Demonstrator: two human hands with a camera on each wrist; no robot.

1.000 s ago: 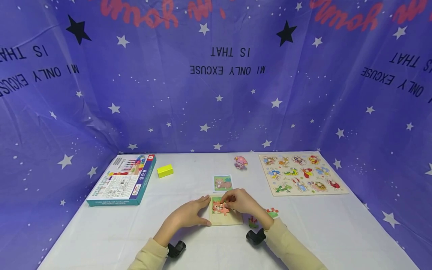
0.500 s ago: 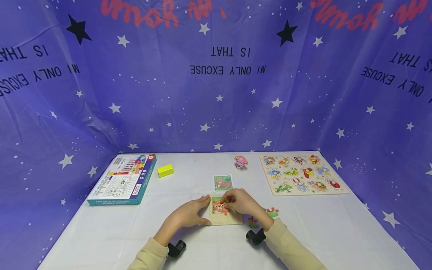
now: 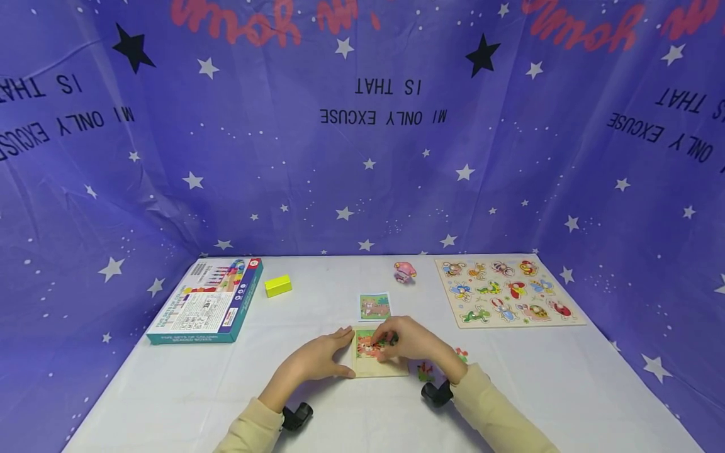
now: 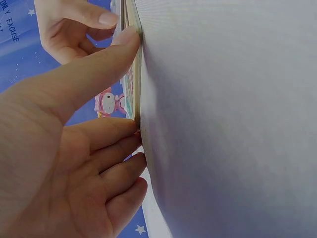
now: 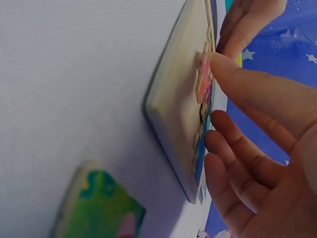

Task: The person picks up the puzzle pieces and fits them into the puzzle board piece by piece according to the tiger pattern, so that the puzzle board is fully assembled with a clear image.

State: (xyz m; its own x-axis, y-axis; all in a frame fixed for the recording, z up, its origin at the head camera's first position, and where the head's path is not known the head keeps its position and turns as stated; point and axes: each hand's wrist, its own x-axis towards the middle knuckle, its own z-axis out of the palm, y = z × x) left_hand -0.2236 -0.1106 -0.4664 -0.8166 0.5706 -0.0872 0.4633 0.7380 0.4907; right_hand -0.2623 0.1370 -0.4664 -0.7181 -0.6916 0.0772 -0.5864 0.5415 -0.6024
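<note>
A small wooden puzzle board (image 3: 381, 369) lies on the white table, its upper part filled with jigsaw pieces showing an orange tiger (image 3: 367, 348). My left hand (image 3: 323, 357) rests along the board's left edge, thumb at the near corner and fingers toward the far one, nearly straight. My right hand (image 3: 409, 340) is over the board's right half, thumb and index finger gripping a pink-orange puzzle piece (image 5: 203, 77). That piece stands slightly proud of the board in the right wrist view; the index fingertip is hidden there behind the thumb. The remaining right fingers bend loosely near the blue pieces (image 5: 200, 158).
Loose puzzle pieces (image 3: 425, 372) lie right of the board, partly under the right forearm. Behind the board is a picture card (image 3: 374, 306). Farther off are a yellow block (image 3: 278, 286), a pink toy figure (image 3: 404, 272), an insect puzzle board (image 3: 506, 292) and a flat box (image 3: 205, 302).
My right hand and forearm have shifted slightly right, with the fingers spreading a little over the tiger pieces. My left hand keeps its place on the board's edge.
</note>
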